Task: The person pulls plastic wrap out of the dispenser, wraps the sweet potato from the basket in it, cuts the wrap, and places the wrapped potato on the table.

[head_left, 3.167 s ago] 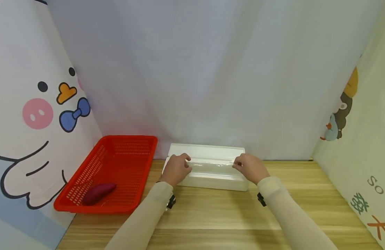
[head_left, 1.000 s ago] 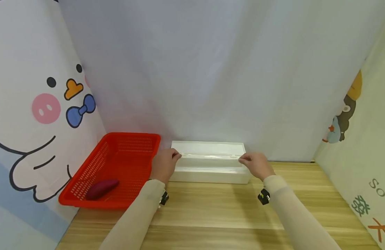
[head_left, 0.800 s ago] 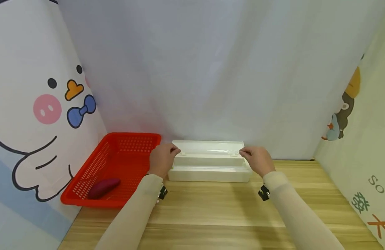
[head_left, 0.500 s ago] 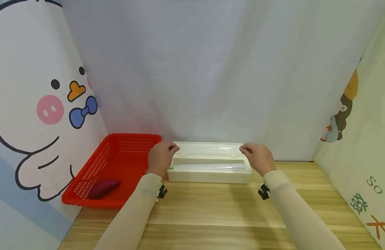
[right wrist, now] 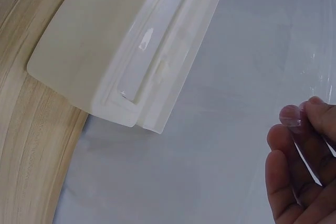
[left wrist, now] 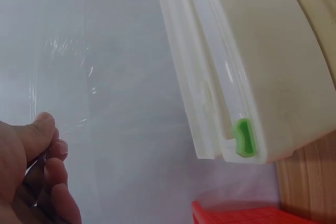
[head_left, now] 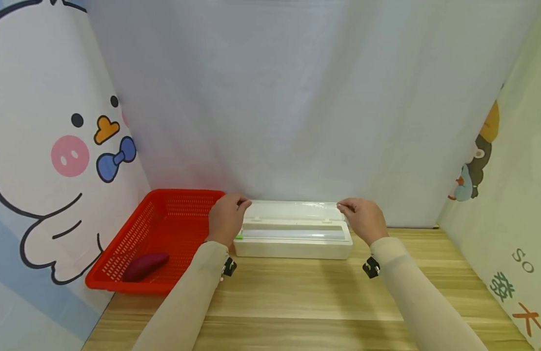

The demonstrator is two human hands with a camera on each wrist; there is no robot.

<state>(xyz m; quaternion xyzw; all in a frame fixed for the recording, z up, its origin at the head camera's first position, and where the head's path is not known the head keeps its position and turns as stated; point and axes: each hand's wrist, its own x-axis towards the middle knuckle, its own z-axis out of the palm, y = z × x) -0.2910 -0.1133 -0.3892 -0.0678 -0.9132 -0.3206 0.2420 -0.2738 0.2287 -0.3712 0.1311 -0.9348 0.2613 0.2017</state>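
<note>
Between my two hands a sheet of clear cling film (left wrist: pixel 62 45) is stretched, its glints showing in both wrist views. My left hand (head_left: pixel 226 219) pinches its left corner between thumb and forefinger. The right corner is pinched the same way by my right hand (head_left: pixel 365 220). Just below and between the hands lies a long white cling film dispenser box (head_left: pixel 292 250), its lid tipped back against the curtain. A pale roll (head_left: pixel 296 234) shows in the box's slot. At the box's left end sits a green slide cutter (left wrist: pixel 244 138).
To the left stands a red plastic basket (head_left: pixel 125 290) holding a purple, elongated vegetable (head_left: pixel 145 266). A grey-white curtain (head_left: pixel 296 97) hangs right behind the box. The wooden table (head_left: pixel 296 297) extends in front, with printed cloth walls (head_left: pixel 507 219) at both sides.
Both hands began over the open box, then spread slightly apart and rose, drawing the film up. The box's slot and pale roll now show plainly. During the last half second the hands rose slightly.
</note>
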